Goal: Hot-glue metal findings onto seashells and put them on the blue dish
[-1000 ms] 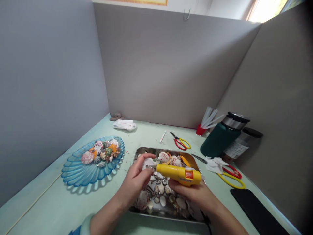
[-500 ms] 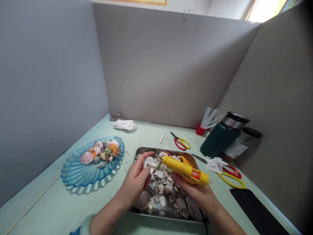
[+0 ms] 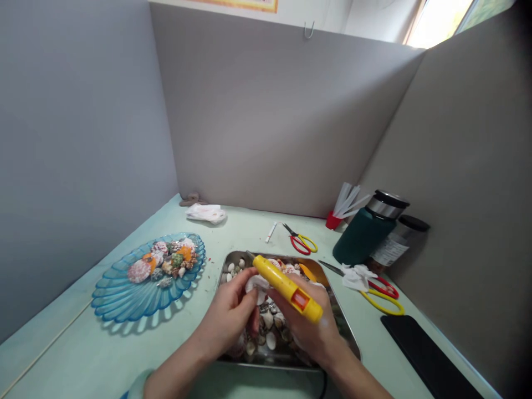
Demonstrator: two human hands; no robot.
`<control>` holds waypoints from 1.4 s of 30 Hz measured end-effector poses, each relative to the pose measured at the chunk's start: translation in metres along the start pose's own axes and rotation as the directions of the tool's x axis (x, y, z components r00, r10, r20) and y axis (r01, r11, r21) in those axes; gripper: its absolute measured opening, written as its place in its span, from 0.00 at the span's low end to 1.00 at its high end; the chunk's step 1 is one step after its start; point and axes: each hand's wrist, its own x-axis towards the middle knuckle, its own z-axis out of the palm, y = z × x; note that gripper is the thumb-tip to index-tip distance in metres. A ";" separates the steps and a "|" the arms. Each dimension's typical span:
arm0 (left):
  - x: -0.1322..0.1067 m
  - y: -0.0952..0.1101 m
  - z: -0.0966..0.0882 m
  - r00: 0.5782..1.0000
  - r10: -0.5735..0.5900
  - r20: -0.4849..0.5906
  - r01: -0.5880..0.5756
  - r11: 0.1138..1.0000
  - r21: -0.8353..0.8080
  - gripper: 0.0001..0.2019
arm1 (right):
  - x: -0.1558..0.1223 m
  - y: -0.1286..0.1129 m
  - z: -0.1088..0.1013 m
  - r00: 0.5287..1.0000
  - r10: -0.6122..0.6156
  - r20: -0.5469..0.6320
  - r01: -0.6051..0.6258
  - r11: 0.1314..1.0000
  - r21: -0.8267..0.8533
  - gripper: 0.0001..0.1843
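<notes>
My left hand (image 3: 230, 307) pinches a white shell (image 3: 258, 284) between thumb and fingers, over a metal tray (image 3: 351, 332). Gripped in my right hand (image 3: 318, 327) is a yellow hot glue gun (image 3: 276, 276), its metal nozzle pointing up and left past the shell. The fingertips of my right hand come close to the shell; whether they touch it I cannot tell. Many small loose shells (image 3: 271, 339) lie in the tray below, partly covered by both hands. A dark cord runs down from beneath my right hand.
On the left, a blue scalloped dish (image 3: 137, 307) holds colourful shells. Small scissors (image 3: 301, 244), larger scissors (image 3: 382, 299) with crumpled tissue (image 3: 357, 276), a green bottle (image 3: 363, 235), a red cup (image 3: 332, 220) of glue sticks and a black phone-like slab (image 3: 428, 354) surround the tray. Grey partitions enclose the table.
The glue gun has swung to a steeper slant, its nozzle further left and higher. My right hand has come closer to my left, where the white shell is turned. The view has shifted slightly.
</notes>
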 end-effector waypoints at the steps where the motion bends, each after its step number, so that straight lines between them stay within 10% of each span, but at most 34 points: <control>1: 0.000 0.001 0.001 1.000 0.001 0.000 -0.001 1.000 0.004 0.22 | 0.000 -0.001 0.000 1.000 -0.006 0.010 0.006 1.000 -0.003 0.03; 42: 0.003 -0.005 0.007 0.996 -0.053 0.078 0.059 0.995 -0.084 0.08 | -0.008 0.003 0.004 0.997 -0.019 -0.076 0.016 0.999 -0.033 0.05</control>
